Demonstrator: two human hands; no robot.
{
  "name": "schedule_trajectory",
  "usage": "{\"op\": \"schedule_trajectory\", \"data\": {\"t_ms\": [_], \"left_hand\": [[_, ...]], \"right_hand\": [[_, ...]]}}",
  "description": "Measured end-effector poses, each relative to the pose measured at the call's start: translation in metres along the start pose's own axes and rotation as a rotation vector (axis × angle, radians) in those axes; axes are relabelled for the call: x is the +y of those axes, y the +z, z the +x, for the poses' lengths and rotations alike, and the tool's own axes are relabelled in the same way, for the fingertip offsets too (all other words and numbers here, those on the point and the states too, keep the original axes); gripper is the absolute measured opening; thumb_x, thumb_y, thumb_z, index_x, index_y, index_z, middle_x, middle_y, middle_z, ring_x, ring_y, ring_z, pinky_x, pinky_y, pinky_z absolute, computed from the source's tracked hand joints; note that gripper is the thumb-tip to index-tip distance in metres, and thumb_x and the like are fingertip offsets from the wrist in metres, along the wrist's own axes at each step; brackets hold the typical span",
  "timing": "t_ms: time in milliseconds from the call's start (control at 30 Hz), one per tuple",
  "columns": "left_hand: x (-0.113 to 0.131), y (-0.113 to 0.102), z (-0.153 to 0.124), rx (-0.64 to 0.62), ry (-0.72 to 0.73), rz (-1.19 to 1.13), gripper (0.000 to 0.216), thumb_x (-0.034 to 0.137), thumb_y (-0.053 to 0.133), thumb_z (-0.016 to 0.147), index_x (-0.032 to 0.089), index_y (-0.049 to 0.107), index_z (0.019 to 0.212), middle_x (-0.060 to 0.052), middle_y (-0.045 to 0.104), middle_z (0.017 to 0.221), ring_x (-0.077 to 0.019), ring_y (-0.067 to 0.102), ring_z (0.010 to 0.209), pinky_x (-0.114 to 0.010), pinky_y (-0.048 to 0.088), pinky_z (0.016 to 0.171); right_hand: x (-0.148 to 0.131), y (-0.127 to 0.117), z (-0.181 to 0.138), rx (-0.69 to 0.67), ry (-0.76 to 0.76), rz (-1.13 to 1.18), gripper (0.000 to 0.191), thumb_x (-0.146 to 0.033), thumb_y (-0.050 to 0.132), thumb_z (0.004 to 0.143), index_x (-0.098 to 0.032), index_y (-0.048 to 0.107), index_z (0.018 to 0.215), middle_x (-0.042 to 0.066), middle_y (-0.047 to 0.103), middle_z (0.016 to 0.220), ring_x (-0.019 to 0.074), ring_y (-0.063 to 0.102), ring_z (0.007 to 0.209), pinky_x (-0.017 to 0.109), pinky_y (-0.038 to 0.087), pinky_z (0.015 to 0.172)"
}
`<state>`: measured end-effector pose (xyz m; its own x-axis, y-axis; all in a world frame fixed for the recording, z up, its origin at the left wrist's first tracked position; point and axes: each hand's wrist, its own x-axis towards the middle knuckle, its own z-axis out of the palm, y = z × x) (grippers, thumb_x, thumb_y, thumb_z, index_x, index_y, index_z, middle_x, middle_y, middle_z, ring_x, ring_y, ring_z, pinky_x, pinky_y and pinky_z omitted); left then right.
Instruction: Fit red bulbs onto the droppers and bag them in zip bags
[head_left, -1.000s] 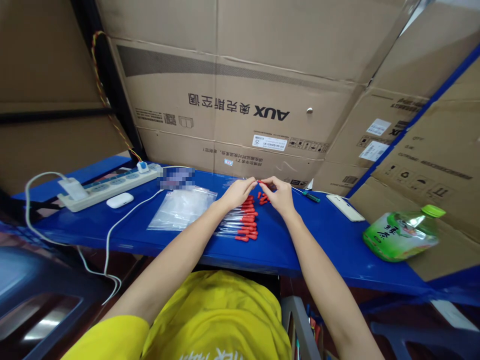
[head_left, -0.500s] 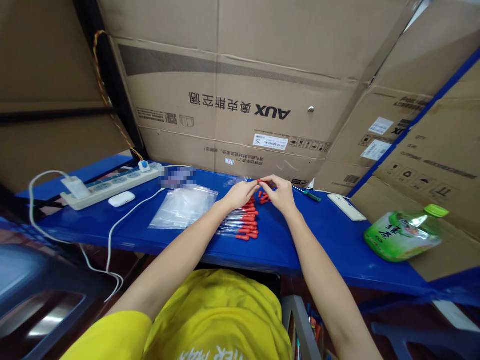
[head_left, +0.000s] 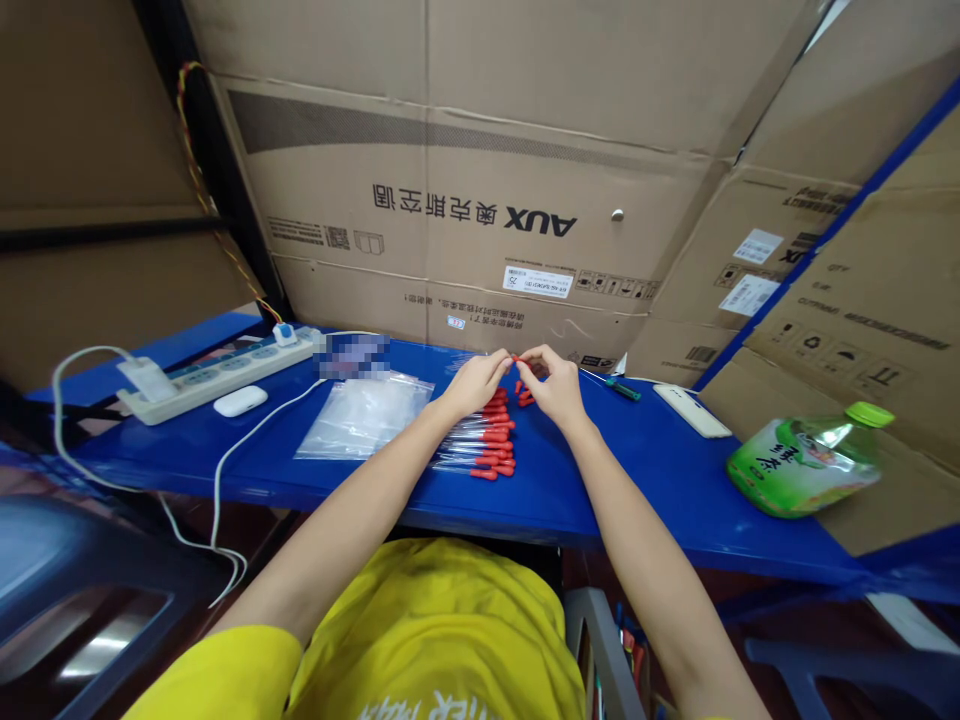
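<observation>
Over the middle of the blue tabletop, my left hand [head_left: 480, 382] and my right hand [head_left: 551, 382] meet at the fingertips. My right thumb and fingers pinch a small red rubber bulb [head_left: 515, 359]. Closed against it, my left fingers grip a dropper whose thin tube is mostly hidden by the hand. Below my left hand lies a row of glass droppers [head_left: 469, 445] with red bulbs, bulbs to the right. Several loose red bulbs [head_left: 523, 395] lie under my right hand. Behind my left hand are clear thin tubes [head_left: 461, 361], partly covered.
Clear plastic bags [head_left: 364, 415] lie left of the droppers. Farther left are a white power strip [head_left: 225, 372], an earbud case [head_left: 240, 401] and cables. To the right are a green-handled screwdriver [head_left: 622, 390], a white flat device [head_left: 691, 411] and a bottle [head_left: 802, 465]. Cardboard [head_left: 480, 150] walls the back.
My hands stay together at the red bulb, with small finger shifts. The whole view has moved slightly, and the other things keep their places.
</observation>
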<state>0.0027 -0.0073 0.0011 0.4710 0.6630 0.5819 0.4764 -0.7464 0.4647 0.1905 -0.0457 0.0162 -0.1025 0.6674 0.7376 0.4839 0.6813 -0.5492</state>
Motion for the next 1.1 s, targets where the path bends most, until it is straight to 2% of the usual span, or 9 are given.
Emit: {"op": "schedule_trajectory", "data": {"t_ms": [233, 500, 900, 1100], "left_hand": [[0.003, -0.003, 0.0, 0.002, -0.009, 0.008, 0.038, 0.043, 0.034, 0.113, 0.022, 0.059, 0.094, -0.005, 0.07, 0.085, -0.0211, 0.067, 0.08, -0.029, 0.043, 0.076], [-0.003, -0.005, -0.002, -0.041, 0.003, 0.096, 0.039, 0.046, 0.034, 0.113, 0.023, 0.063, 0.1, -0.006, 0.072, 0.085, -0.0229, 0.069, 0.081, -0.029, 0.041, 0.073], [-0.006, -0.005, -0.002, -0.096, 0.037, 0.267, 0.039, 0.045, 0.033, 0.114, 0.023, 0.064, 0.108, -0.01, 0.077, 0.099, -0.0252, 0.072, 0.089, -0.029, 0.043, 0.074], [-0.007, -0.005, -0.002, -0.105, 0.033, 0.27, 0.037, 0.043, 0.035, 0.113, 0.023, 0.065, 0.107, -0.01, 0.077, 0.1, -0.0254, 0.073, 0.09, -0.03, 0.045, 0.075]], "right_hand": [[0.003, -0.001, 0.0, 0.029, 0.031, -0.061, 0.018, -0.041, 0.065, 0.094, -0.023, 0.069, 0.094, 0.006, 0.077, 0.082, 0.0211, 0.072, 0.072, 0.032, 0.058, 0.069], [0.004, -0.002, 0.0, -0.017, 0.035, -0.025, 0.025, -0.046, 0.067, 0.095, -0.023, 0.073, 0.097, 0.006, 0.079, 0.084, 0.0217, 0.073, 0.071, 0.034, 0.06, 0.07], [0.01, -0.004, -0.002, -0.04, 0.076, 0.048, 0.027, -0.049, 0.07, 0.094, -0.022, 0.075, 0.095, 0.006, 0.08, 0.082, 0.0235, 0.077, 0.072, 0.036, 0.062, 0.071], [0.011, -0.004, -0.002, -0.051, 0.085, 0.058, 0.029, -0.051, 0.071, 0.093, -0.022, 0.075, 0.095, 0.006, 0.08, 0.08, 0.0239, 0.077, 0.071, 0.036, 0.062, 0.072]]}}
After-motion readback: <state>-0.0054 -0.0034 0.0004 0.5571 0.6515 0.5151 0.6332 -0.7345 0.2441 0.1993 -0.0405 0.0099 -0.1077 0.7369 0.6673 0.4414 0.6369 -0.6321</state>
